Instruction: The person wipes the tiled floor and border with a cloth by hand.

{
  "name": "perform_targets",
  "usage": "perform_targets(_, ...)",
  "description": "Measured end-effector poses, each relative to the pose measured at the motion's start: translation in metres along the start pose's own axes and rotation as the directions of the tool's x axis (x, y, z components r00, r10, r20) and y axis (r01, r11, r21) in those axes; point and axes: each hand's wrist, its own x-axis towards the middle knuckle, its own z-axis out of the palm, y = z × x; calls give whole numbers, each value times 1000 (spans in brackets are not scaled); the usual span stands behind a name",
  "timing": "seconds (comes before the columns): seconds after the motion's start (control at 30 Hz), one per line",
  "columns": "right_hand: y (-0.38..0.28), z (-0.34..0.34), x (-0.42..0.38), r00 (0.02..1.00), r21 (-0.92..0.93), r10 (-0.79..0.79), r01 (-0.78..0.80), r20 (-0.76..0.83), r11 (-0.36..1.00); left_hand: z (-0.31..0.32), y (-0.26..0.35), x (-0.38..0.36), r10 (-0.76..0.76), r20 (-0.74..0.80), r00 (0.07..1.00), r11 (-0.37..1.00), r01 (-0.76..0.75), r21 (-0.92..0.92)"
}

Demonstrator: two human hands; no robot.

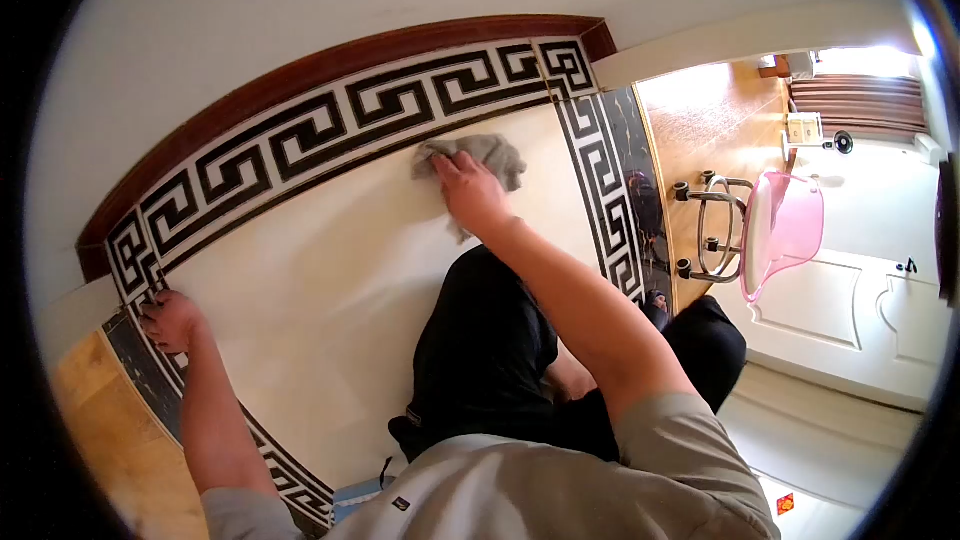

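My right hand [472, 192] presses a crumpled grey cloth [495, 153] against the cream tiled floor [330, 260]. Its fingers bend over the cloth, close to the floor's black-and-white key-pattern border [385, 100]. At the far left, my left hand [172, 322] rests on the patterned border, fingers somewhat apart and nothing visible in them. Between the two hands lies smooth cream tile with soft shadows on it. My bent knee in black trousers [480, 340] is just below the right hand.
A dark red-brown baseboard [340, 45] runs along the white wall. To the right, past a dark stone strip [640, 160], stand a pink-backed chair [790, 230] on casters and a white door [850, 310]. Wooden flooring [100, 420] begins at the lower left.
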Motion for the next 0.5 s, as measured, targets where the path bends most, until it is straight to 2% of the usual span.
perform_targets(0.03,4,-3,0,998,-62,-28,24,-60,998,3,-1,-1,7,-14,1000,1000,-7,-12)
perform_targets(0.07,7,-7,-2,972,-15,213,-212,98,977,6,-3,-1,19,-26,999,1000,-19,-2)
perform_targets(0.17,37,-4,-5,932,-61,357,-354,57,933,9,-2,-2,35,-32,999,999,-36,-22)
perform_targets(0.23,47,-24,2,861,-35,484,-484,157,874,-13,4,-7,24,-6,1000,997,-25,-80)
perform_targets(0.27,75,-9,-4,908,-142,409,-394,93,908,-9,1,-7,24,-30,999,996,-26,-81)
perform_targets(0.3,86,-15,2,869,-165,471,-448,150,879,-1,0,-6,21,-56,998,996,-26,-84)
perform_targets(0.33,93,-23,6,863,-166,485,-463,137,871,1,1,-7,25,-81,996,996,-32,-87)
perform_targets(0.43,117,-35,10,824,-173,555,-534,115,828,-13,8,-5,11,-22,1000,1000,-11,18)
perform_targets(0.5,131,-39,8,792,-164,600,-581,110,797,-17,10,-8,3,-4,1000,1000,-3,0)
